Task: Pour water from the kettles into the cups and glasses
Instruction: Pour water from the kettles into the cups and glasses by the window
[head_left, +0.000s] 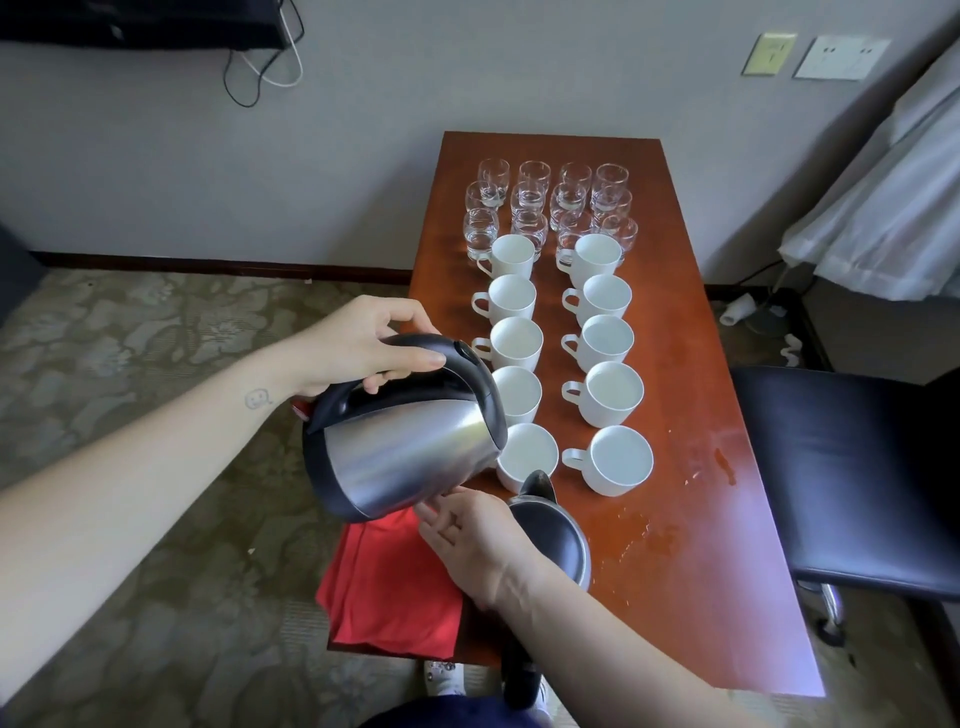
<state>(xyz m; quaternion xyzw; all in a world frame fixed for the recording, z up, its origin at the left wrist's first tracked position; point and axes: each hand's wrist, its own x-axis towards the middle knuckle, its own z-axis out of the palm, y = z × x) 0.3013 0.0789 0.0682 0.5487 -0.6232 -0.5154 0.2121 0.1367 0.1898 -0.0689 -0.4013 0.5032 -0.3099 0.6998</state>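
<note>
My left hand (363, 348) grips the black handle of a steel kettle (405, 447), which is tilted with its spout over the nearest white cup (527, 454) of the left column. My right hand (467, 535) has straight fingers touching the underside of the kettle's base. A second kettle (556, 540) with a black lid stands on the table just behind my right hand. White cups stand in two columns, the nearest right one (618, 460) holding water. Several clear glasses (550, 208) stand in rows at the far end.
The wooden table (701, 519) has wet spots on its near right part. A folded red cloth (389, 587) lies at the table's near left corner. A black chair (841, 478) stands on the right. Carpet lies to the left.
</note>
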